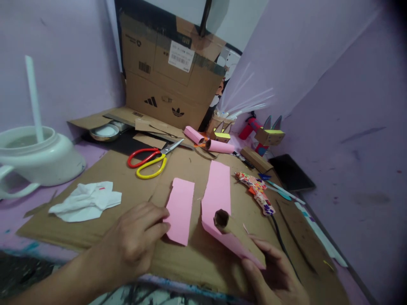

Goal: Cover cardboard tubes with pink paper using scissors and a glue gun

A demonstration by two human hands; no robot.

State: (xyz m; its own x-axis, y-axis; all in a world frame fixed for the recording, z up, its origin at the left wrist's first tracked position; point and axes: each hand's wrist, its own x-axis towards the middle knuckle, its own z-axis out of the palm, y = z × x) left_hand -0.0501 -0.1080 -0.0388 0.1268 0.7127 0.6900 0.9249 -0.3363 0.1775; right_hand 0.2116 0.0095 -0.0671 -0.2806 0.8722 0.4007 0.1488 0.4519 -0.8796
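Note:
My left hand (137,237) has its fingers closed at the left edge of a short pink paper piece (180,209) lying on the cardboard sheet. In my right hand (275,271) is a brown cardboard tube (243,237), gripped near its lower end between thumb and fingers, its open end tilted up toward the left. A longer pink paper strip (218,186) runs under and along this tube, bent where the two meet. Beyond them lie two pink-covered tubes, one (193,134) farther back and the other (221,146) to its right.
Scissors (152,163) with red and yellow handles lie behind the left hand. A patterned glue gun (257,190) with a black cord rests at right. Crumpled tissue (87,201) and a white pot (41,156) are at left. A cardboard box (171,76) stands at the back.

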